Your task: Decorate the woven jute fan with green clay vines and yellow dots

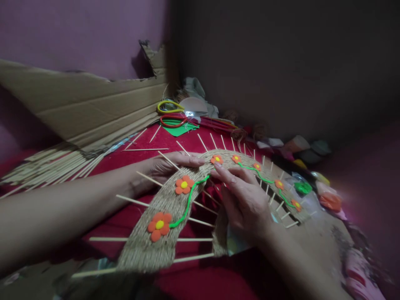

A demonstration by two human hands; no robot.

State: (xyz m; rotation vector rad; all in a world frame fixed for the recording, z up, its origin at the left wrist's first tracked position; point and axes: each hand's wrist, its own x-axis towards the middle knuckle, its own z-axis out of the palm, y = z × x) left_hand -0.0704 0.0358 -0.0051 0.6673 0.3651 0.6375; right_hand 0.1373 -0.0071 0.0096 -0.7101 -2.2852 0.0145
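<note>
Where one arched, woven band (171, 202) crosses the frame's centre, two hands meet it: the left hand (164, 168) grips its upper edge; the right hand (246, 202) touches its inner edge, whether gripping I cannot tell. Seven orange flowers (184, 184) line it.

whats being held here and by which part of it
The arched woven band: the left hand holds its outer edge, left of the arch's top. The right hand touches its inner edge; whether it grips cannot be told.
</note>
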